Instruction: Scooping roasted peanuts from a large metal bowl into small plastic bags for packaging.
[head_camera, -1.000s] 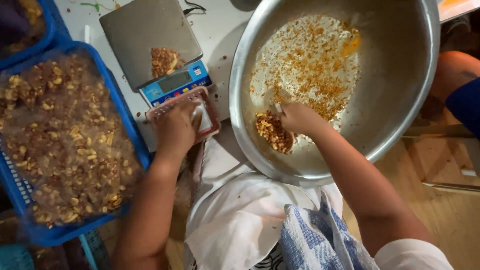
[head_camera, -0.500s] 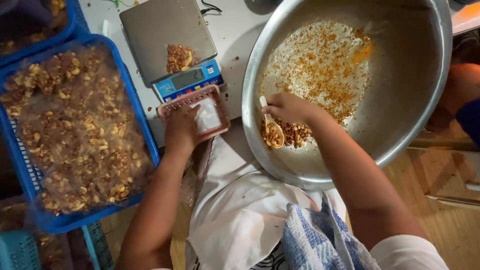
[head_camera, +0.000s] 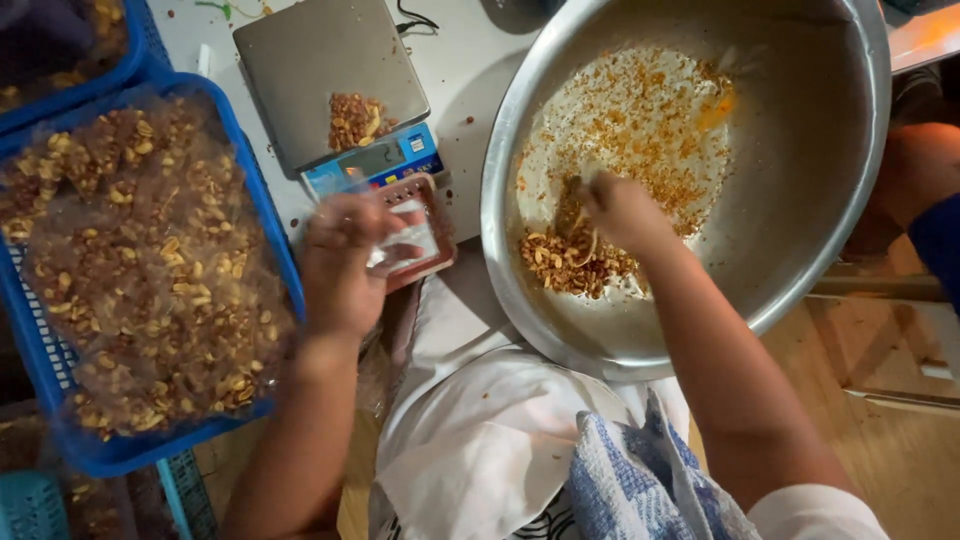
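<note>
The right hand (head_camera: 622, 212) is down inside the big steel bowl (head_camera: 810, 160), fingers curled shut around a spoon (head_camera: 572, 215) whose handle is mostly hidden and blurred. The spoon end sits at the top of a heap of nut mix (head_camera: 572, 262) gathered near the bowl's near wall. Further up the bowl floor lie thin scattered crumbs (head_camera: 640, 120), with a yellowish smear towards the far side.

The left hand (head_camera: 345, 262) is just left of the bowl, at its near rim, closed on a small clear bag (head_camera: 405, 245) held over a reddish tray (head_camera: 440, 225). The fingers wrap the bag's left edge; whether the bag is open I cannot tell.

Beyond that hand, also left of the bowl, stands a scale (head_camera: 330, 75) with a steel plate and a blue front panel. A small pile of mix (head_camera: 352, 120) lies on the plate's near right corner.

Far left of the bowl, past the scale, a blue crate (head_camera: 280, 250) lined with clear film is filled with the same brown nut mix. A second blue crate (head_camera: 125, 55) lies behind it, at the frame's top corner.

Below the bowl, the person's lap shows white cloth (head_camera: 480, 440) and a blue checked cloth (head_camera: 640, 480).
</note>
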